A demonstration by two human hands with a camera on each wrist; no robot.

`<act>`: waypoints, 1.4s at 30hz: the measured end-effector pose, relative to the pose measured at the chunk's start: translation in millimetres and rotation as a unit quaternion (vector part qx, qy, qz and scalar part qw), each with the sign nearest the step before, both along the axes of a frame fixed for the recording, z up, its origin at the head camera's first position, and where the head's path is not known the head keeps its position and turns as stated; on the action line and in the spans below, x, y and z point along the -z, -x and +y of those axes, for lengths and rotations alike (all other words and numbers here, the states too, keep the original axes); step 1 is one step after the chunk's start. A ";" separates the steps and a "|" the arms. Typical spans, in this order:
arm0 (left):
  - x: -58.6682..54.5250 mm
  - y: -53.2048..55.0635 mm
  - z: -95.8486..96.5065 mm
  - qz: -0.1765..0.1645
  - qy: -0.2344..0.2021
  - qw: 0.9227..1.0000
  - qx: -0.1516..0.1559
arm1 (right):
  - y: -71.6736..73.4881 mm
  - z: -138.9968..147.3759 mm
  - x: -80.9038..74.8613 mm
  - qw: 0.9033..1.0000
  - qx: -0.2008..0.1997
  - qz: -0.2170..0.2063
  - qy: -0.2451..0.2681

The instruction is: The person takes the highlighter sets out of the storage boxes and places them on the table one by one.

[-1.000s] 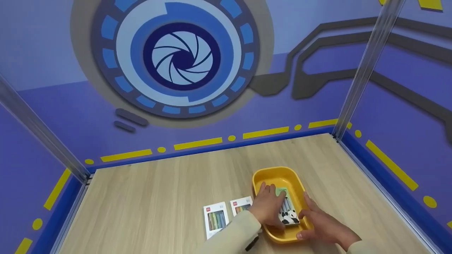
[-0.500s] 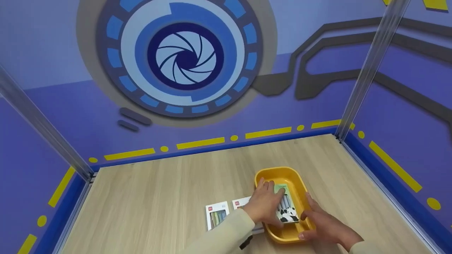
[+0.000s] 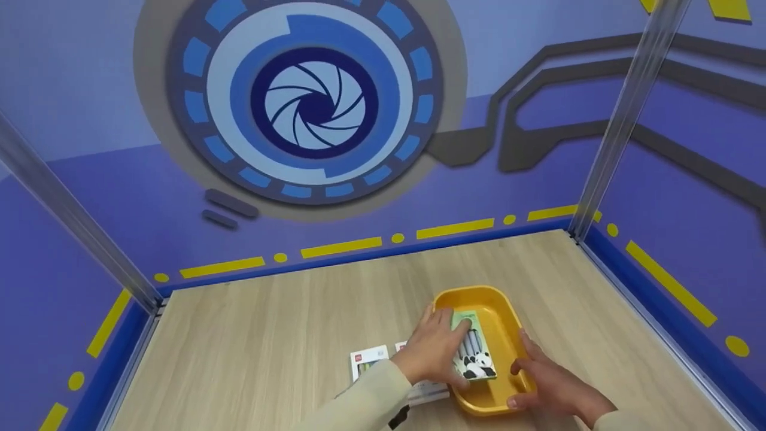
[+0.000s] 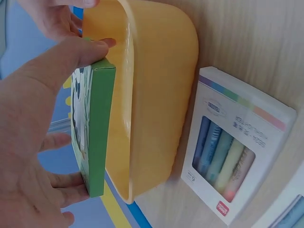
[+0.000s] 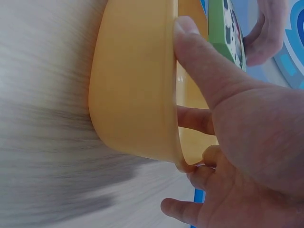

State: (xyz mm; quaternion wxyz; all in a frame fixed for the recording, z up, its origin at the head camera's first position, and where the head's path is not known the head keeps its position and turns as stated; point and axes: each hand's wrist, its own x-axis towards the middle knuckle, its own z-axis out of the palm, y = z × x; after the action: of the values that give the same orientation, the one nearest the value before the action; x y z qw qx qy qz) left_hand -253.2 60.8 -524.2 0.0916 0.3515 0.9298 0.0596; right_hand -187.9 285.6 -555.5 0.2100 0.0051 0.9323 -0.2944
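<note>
My left hand grips a green box with a panda print, a pack of pens showing through its window, with the thumb at one end and the fingers at the other. In the left wrist view the green box is up at the rim level of the yellow bin. From the head view it overlaps the bin's left half. My right hand holds the bin's right rim; in the right wrist view its thumb lies on the rim of the bin and a finger reaches inside.
Left of the bin, a white box of highlighters lies on the wooden table, partly hidden by my left arm in the head view. Another white box lies beside it. Printed blue panels border the table.
My left hand has moved left with the green panda box, from the middle of the bin towards its left rim. The right hand has stayed on the bin's right rim.
</note>
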 end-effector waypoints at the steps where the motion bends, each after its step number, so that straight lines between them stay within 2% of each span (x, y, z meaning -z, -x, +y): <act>1: 0.2 0.0 -1.5 0.002 -0.001 1.000 0.000 | 0.3 -0.1 -0.3 1.000 0.002 -0.001 -0.001; 4: 0.1 -0.6 -3.6 0.003 -0.004 1.000 0.002 | 0.5 0.8 -1.0 1.000 0.003 -0.001 -0.009; 10: -0.5 -2.9 -6.2 0.032 0.011 0.999 0.014 | -2.7 5.4 -0.4 1.000 -0.012 0.006 -0.018; 15: -1.0 -4.1 -9.5 0.013 0.006 1.000 0.012 | -5.8 6.5 1.6 1.000 0.013 -0.014 -0.014; 20: -0.9 -2.2 -16.9 0.021 0.010 1.000 0.006 | -2.3 1.8 2.8 1.000 0.014 -0.014 -0.011; 26: -2.6 0.1 -26.0 0.014 0.007 1.000 -0.003 | 1.4 -1.7 0.6 1.000 0.010 -0.012 -0.007; 32: -1.9 -0.1 -32.2 0.011 -0.001 1.000 -0.006 | -0.9 0.9 -0.3 1.000 0.016 -0.022 -0.008; 36: -0.2 0.2 -39.1 0.019 -0.009 1.000 -0.012 | -1.9 4.3 -0.2 1.000 -0.004 -0.003 -0.005; 42: 2.4 0.4 -51.1 0.009 -0.018 0.999 -0.036 | -0.4 3.1 -0.1 0.999 -0.036 0.014 0.006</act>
State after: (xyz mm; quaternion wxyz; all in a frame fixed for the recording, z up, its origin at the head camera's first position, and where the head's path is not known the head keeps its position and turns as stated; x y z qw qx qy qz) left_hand -253.5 9.7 -526.6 0.0748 0.3201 0.9413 0.0762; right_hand -187.5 288.7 -555.5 0.2074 -0.0336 0.9328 -0.2928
